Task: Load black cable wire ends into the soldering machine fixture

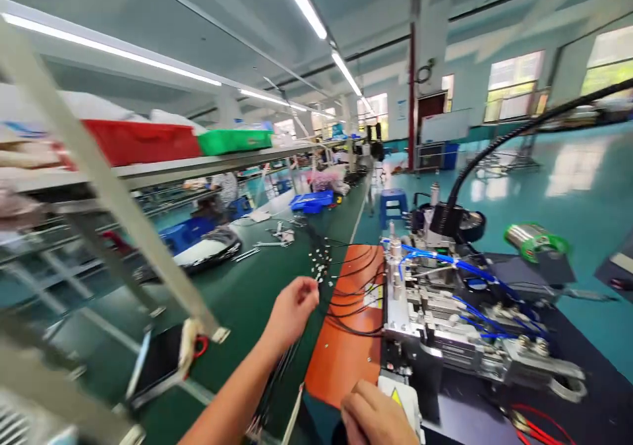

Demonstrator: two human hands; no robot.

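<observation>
My left hand (pixel 295 308) is held over the green work surface, its fingertips pinched together. Whatever may lie between them is too small to make out. Just beyond those fingers is a cluster of small white connectors (pixel 320 260), which seem to sit at the ends of thin black cables (pixel 353 292). The cables run across an orange mat (pixel 336 359) to a metal machine (pixel 425 313). My right hand (pixel 376 415) is low in the picture, fingers curled, beside a white block with a yellow warning triangle (pixel 397 397). What it holds, if anything, is hidden.
Blue air tubes and a black corrugated hose (pixel 475 161) rise from the machine. A wire spool (pixel 537 242) stands behind it. On the left are a slanted shelf post (pixel 123 188), a tablet-like dark panel (pixel 161 359), and loose tools (pixel 277 234). A blue tray (pixel 311 201) lies farther along.
</observation>
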